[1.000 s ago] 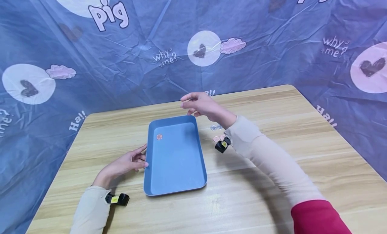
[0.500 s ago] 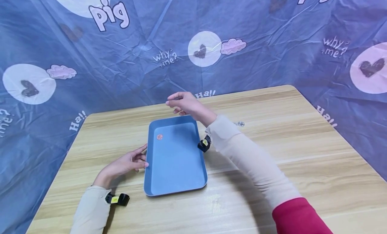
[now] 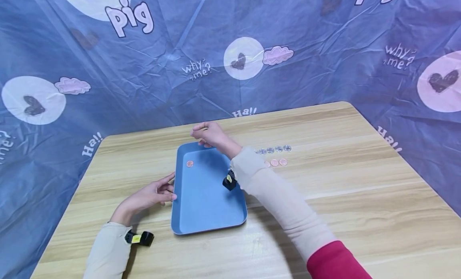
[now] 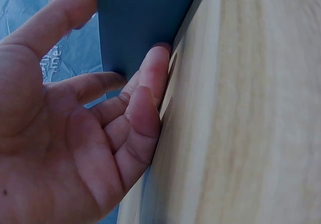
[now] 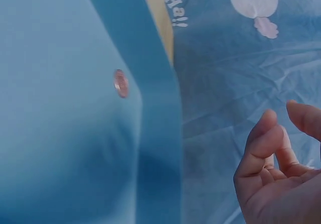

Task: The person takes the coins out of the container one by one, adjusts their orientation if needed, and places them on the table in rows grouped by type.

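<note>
A blue rectangular tray [image 3: 209,199] lies on the table with one copper-coloured coin [image 3: 189,163] on its floor, near the left wall. My left hand [image 3: 153,195] rests at the tray's left side. In the left wrist view its fingers [image 4: 150,78] lie against the outer wall, low by the tabletop. Over the tray's far edge hovers my right hand [image 3: 212,135], fingers bent. The right wrist view shows that hand [image 5: 281,169] with its fingertips apart and nothing visible between them; the same coin [image 5: 121,83] sits in the tray to its left.
Right of the tray, a row of several silver coins [image 3: 270,150] lies behind a row of copper coins [image 3: 275,162], partly hidden by my right sleeve [image 3: 277,203]. A printed blue cloth [image 3: 162,83] hangs behind the wooden table [image 3: 360,183].
My right hand has travelled left from beyond the tray's far right corner and come lower over the far edge. More coins show behind the sleeve. The left hand and tray stay put.
</note>
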A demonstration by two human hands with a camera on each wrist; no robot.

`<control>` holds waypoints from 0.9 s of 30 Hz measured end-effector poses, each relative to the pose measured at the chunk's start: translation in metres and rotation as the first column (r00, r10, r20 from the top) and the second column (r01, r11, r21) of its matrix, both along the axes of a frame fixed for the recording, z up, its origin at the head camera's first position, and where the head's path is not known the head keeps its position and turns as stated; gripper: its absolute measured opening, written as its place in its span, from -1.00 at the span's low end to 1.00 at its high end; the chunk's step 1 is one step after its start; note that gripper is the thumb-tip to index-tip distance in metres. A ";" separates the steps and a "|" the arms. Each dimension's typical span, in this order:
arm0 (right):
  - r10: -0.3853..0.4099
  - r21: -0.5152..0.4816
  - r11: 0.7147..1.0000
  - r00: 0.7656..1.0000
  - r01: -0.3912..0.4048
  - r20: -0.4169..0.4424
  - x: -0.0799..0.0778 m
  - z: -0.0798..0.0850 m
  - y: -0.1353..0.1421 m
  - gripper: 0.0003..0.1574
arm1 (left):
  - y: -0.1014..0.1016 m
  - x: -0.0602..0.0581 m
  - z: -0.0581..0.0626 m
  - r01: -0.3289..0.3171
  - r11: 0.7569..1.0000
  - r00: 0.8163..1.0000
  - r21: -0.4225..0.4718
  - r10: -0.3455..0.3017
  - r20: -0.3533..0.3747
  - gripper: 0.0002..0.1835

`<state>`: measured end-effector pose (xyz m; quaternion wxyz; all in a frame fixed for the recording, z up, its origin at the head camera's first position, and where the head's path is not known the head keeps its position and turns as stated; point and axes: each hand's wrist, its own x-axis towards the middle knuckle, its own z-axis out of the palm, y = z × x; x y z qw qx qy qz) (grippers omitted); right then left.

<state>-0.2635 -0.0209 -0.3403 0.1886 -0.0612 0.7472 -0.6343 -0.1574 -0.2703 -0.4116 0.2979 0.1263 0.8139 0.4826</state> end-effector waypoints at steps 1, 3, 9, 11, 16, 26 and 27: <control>0.000 -0.002 1.000 1.000 0.000 0.003 0.001 -0.003 -0.002 -0.64 | 0.000 0.000 0.000 0.000 1.000 1.000 -0.003 0.000 -0.001 -0.02; -0.002 -0.003 1.000 1.000 0.002 0.008 0.001 -0.010 -0.005 -0.64 | 0.000 0.000 0.000 0.003 1.000 1.000 -0.004 -0.003 -0.002 -0.02; -0.003 -0.003 1.000 1.000 0.003 0.004 0.003 -0.030 -0.014 -0.64 | 0.000 0.000 0.001 0.014 0.999 1.000 0.035 -0.015 0.018 -0.02; 0.002 -0.008 1.000 1.000 -0.002 0.005 0.003 -0.035 -0.016 -0.63 | 0.001 0.000 0.003 0.018 0.999 1.000 0.045 -0.019 0.021 -0.02; 0.003 -0.025 1.000 1.000 -0.002 0.026 0.004 -0.050 -0.021 -0.63 | 0.002 0.001 0.003 0.029 0.998 0.999 0.049 -0.029 0.017 -0.02; 0.026 -0.004 1.000 0.999 -0.026 0.032 0.007 -0.067 -0.031 -0.66 | 0.000 -0.001 0.003 0.021 1.000 1.000 0.001 -0.021 0.012 -0.03; 0.028 0.003 1.000 0.999 -0.029 0.031 0.008 -0.068 -0.031 -0.67 | 0.000 -0.001 0.002 0.023 1.000 1.000 0.002 -0.023 0.013 -0.04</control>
